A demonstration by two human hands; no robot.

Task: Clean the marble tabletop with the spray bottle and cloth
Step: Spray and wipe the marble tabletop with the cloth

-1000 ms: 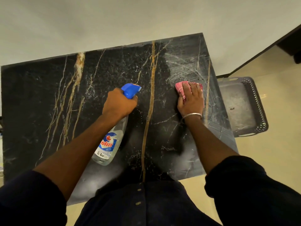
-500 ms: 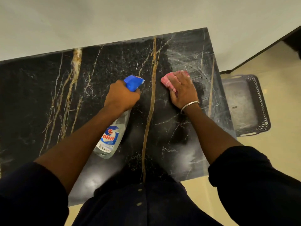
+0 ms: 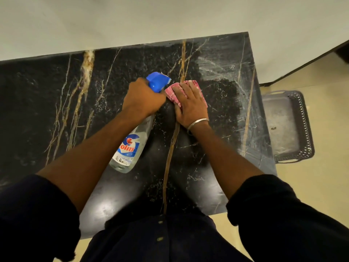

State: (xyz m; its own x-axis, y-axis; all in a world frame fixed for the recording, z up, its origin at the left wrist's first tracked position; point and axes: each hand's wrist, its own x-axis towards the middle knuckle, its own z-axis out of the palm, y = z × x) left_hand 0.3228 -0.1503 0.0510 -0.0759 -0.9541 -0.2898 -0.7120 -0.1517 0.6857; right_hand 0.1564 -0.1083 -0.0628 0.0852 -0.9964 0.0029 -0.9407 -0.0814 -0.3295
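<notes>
Near the middle of the black marble tabletop (image 3: 47,103), which is veined with gold and white, the person's two hands sit almost touching. Their left hand (image 3: 142,100) is clenched around the neck of a clear spray bottle (image 3: 130,146), whose blue trigger head (image 3: 157,81) points away from the body while its base tilts back toward the person, above the stone. A blue, white and red label faces the camera. Just beside it, the right hand (image 3: 190,104) lies flat with fingers spread, pressing a pink cloth (image 3: 172,92) against the marble; the palm is open on the cloth rather than gripping it, and the cloth shows only at the fingertips and along the thumb side, the rest hidden under the hand. A thin metal bangle (image 3: 197,122) circles the right wrist. Pale streaks mark the stone at the far right corner and along the right edge, while the surface nearer the body shines with reflected light. Both forearms are bare below rolled dark sleeves (image 3: 283,214), and the person's dark buttoned shirt covers the near edge of the slab. Beyond the right edge, down on the cream floor (image 3: 328,148), sits a dark plastic basket (image 3: 304,129) with a perforated rim, well apart from the hands. A plain pale wall (image 3: 132,21) runs along the far edge of the table
</notes>
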